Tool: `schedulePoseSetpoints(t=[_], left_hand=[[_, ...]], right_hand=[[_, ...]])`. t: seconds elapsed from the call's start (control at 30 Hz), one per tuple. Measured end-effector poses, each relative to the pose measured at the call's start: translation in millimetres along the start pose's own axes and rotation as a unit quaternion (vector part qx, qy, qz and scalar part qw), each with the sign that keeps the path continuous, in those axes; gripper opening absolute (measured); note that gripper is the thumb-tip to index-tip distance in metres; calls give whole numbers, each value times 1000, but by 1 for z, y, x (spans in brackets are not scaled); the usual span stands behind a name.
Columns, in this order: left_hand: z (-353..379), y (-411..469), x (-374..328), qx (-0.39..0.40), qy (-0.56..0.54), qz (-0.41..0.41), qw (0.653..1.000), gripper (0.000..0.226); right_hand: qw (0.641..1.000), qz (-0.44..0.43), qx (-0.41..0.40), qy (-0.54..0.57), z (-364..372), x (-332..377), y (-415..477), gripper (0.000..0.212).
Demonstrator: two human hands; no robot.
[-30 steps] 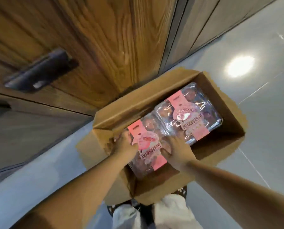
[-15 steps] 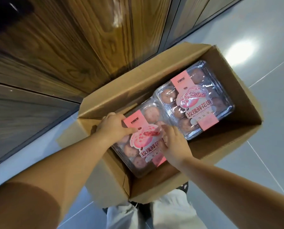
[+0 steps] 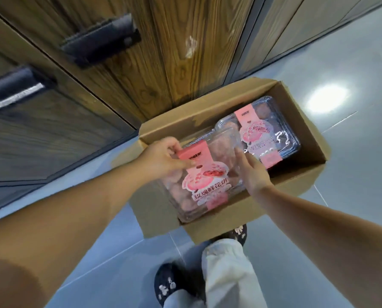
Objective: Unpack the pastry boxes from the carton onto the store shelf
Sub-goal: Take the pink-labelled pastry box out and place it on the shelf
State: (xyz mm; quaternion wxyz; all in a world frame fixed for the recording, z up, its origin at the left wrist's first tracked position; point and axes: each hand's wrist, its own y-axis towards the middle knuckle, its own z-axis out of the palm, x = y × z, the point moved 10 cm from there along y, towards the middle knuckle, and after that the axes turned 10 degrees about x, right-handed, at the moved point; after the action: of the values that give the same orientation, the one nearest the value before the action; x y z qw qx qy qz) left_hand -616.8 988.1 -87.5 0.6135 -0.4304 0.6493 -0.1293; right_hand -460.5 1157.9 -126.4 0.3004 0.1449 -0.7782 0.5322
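An open brown carton [image 3: 301,174] stands on the floor against a wooden cabinet. A clear plastic pastry box [image 3: 205,187] with a pink label is lifted above the carton's near end. My left hand [image 3: 163,158] grips its far left corner, thumb on the label. Straight fingers of my right hand [image 3: 250,172] press against the box's right side. A second pastry box [image 3: 263,134] of the same kind lies flat in the far half of the carton.
Wooden cabinet doors [image 3: 174,52] with dark handles [image 3: 101,38] rise just behind the carton. Grey tiled floor [image 3: 352,207] spreads to the right and front. My leg in light trousers and dark patterned shoes [image 3: 165,285] stand right below the carton.
The near pastry box has come up out of the carton toward me. Both hands rose with it, and the view tilted upward so the cabinet handles show again.
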Motion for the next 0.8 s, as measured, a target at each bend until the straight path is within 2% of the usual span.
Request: schedulePoseSetpoints(t=[0.1,0.23,0.3,0.43,0.6,0.67,0.8], left_hand=[[-22,-43,-30,-13,-56,16,998,32],[-62,-131,-76,-44,-114,55,991,40],[-74,-175,-96,-35,-142,59,987,31],[-114,-271,-166,-59,-148,74,984,42],[-148,-374,-259,-88,-132,144,977,37],[-164,-412,-290,-117,-146,176,966,30],[-204,-496,-353,-176,-175,248,936,20]], right_hand=[[999,-34,-34,22,-11,38,-41,37],[992,-78,-69,71,-29,106,-119,46],[985,-106,-102,85,-46,146,-163,45],[971,-177,-146,71,-77,256,-260,53],[949,-261,-170,48,-100,373,-363,64],[947,-268,-172,45,-106,408,-395,67],[946,-292,-129,59,-108,479,-453,69]])
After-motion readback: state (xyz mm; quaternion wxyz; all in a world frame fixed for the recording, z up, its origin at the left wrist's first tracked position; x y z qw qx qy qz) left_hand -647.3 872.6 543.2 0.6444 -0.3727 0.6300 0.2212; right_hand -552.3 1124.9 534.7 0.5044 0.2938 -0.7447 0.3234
